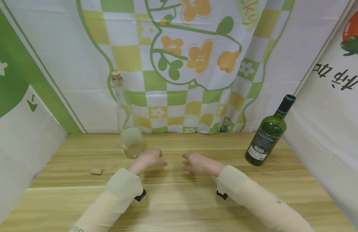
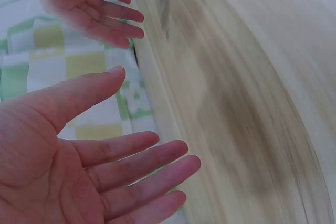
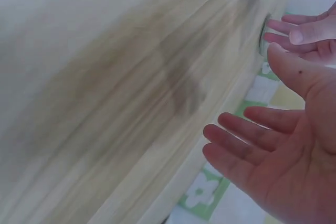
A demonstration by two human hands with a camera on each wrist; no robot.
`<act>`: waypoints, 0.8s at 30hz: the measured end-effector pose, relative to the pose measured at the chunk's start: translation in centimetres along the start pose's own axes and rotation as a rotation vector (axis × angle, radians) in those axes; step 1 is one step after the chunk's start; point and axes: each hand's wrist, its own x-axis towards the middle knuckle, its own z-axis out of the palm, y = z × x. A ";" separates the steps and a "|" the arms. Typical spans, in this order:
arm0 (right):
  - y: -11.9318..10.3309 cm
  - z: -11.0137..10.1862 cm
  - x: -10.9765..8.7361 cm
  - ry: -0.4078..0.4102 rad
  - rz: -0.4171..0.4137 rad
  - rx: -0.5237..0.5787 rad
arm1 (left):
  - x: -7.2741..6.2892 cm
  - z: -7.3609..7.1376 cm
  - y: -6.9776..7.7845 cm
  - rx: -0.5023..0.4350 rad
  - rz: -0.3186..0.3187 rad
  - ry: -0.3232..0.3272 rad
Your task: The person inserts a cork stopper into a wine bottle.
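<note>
My left hand [image 1: 149, 159] and right hand [image 1: 202, 163] hover over the wooden table, facing each other with a gap between them. Nothing lies in either palm; the left wrist view shows the left fingers [image 2: 142, 169] spread and fairly straight, and the right wrist view shows the right hand [image 3: 294, 166] loosely extended. Closest to the left hand is a tall clear glass bottle [image 1: 131, 138] with a cork stopper [image 1: 116, 75] in its neck. A loose cork [image 1: 96, 171] lies left of that hand. Off to the right stands a green wine bottle [image 1: 266, 138] with a dark label.
Behind the wooden table [image 1: 179, 206] hangs a checkered cloth [image 1: 155, 112] with a flower print, down to the back edge. Printed white sheets [image 1: 321, 129] rise along both sides. A dark band [image 1: 140, 195] shows at each wrist.
</note>
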 end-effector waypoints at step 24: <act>9.1 -1.2 -9.9 0.183 0.057 0.127 | 3.7 3.8 9.4 -0.039 0.248 -0.117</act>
